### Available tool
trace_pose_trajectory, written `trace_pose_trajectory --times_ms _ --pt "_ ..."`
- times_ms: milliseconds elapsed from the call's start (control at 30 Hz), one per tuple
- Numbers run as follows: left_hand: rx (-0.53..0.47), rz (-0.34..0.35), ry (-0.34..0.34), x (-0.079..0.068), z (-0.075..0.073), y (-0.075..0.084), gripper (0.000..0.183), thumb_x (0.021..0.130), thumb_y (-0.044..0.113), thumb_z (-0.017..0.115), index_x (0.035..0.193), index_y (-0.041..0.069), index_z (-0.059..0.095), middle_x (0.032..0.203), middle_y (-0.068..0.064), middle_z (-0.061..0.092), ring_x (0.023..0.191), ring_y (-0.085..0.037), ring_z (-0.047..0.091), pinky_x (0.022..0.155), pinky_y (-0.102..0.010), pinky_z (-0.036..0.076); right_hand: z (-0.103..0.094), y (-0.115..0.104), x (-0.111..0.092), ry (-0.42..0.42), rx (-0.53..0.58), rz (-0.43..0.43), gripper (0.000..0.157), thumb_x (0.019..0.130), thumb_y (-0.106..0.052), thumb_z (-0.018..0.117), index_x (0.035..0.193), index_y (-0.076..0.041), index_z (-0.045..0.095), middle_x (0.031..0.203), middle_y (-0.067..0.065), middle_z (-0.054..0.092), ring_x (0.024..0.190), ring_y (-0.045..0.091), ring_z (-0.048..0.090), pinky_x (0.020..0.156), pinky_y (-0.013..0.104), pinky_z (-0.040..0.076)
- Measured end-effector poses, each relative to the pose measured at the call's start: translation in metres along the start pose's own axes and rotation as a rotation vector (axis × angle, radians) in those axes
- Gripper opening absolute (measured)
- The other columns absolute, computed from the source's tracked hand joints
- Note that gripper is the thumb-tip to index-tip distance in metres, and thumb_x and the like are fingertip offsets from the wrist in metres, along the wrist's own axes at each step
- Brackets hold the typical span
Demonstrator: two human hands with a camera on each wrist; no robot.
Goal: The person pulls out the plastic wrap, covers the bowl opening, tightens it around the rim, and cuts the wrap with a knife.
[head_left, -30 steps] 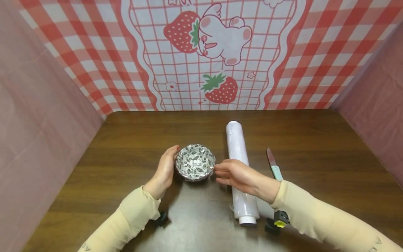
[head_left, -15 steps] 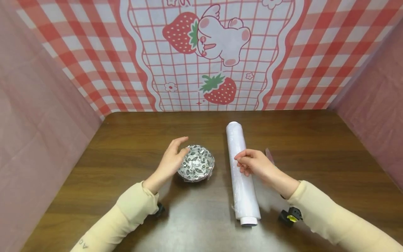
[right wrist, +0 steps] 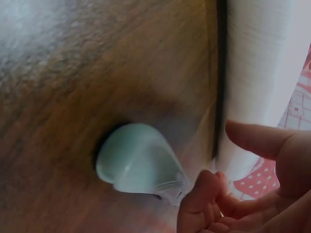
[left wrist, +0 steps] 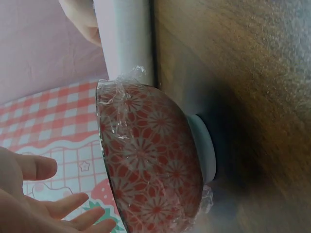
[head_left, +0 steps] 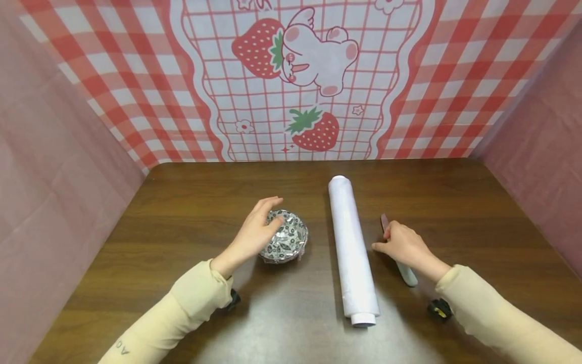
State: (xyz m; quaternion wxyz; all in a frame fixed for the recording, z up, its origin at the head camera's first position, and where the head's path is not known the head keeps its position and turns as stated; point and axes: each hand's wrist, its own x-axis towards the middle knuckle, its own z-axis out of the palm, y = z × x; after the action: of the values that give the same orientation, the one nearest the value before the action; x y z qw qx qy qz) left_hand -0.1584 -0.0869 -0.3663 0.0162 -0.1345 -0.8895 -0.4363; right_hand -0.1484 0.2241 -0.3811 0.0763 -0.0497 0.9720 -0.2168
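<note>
The patterned bowl (head_left: 290, 242), covered with clear cling film, stands upright on the table. Its red flowered outside (left wrist: 150, 155) shows in the left wrist view, with crumpled film along the rim and lower side. My left hand (head_left: 253, 233) hovers over the bowl's left part, fingers and thumb spread, holding nothing. A knife with a pale green handle (head_left: 406, 274) lies right of the film roll. Above its middle is my right hand (head_left: 403, 245), covering part of it. The right wrist view shows the thumb standing apart and the fingers bent close to the handle (right wrist: 138, 160).
A long roll of cling film (head_left: 354, 247) lies lengthwise between the bowl and the knife on the brown wooden table (head_left: 191, 202). Behind the table hangs a red checked cloth (head_left: 150, 86) with strawberries. Pink curtains (head_left: 50, 167) flank both sides.
My right hand has left the bowl's right side, crossed above the film roll and come down over the knife. The left hand has shifted from the bowl's side to above it.
</note>
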Motion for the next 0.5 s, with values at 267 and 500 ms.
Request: trace_pose_trajectory --times_ms 267,500 --pt "-0.013 0.008 -0.048 0.005 0.004 0.008 0.046 0.088 0.018 0.054 0.132 0.006 0.045 0.137 -0.008 0.041 0.127 -0.023 0.038 0.106 -0.042 0.029 0.005 0.006 0.002 -0.046 -0.021 0.038 0.048 0.07 -0.032 0.073 0.084 0.004 0.045 0.077 0.015 0.047 0.07 0.028 0.047 0.058 0.038 0.04" --pt "-0.018 0.001 -0.075 0.007 0.011 0.014 0.046 0.088 0.02 0.053 0.133 0.008 0.045 0.138 -0.006 0.041 0.128 -0.022 0.037 0.106 -0.042 0.029 0.0 0.017 0.005 -0.037 -0.041 0.041 0.041 0.07 -0.025 0.073 0.083 0.006 0.051 0.079 0.018 0.05 0.072 0.031 0.051 0.059 0.042 0.043"
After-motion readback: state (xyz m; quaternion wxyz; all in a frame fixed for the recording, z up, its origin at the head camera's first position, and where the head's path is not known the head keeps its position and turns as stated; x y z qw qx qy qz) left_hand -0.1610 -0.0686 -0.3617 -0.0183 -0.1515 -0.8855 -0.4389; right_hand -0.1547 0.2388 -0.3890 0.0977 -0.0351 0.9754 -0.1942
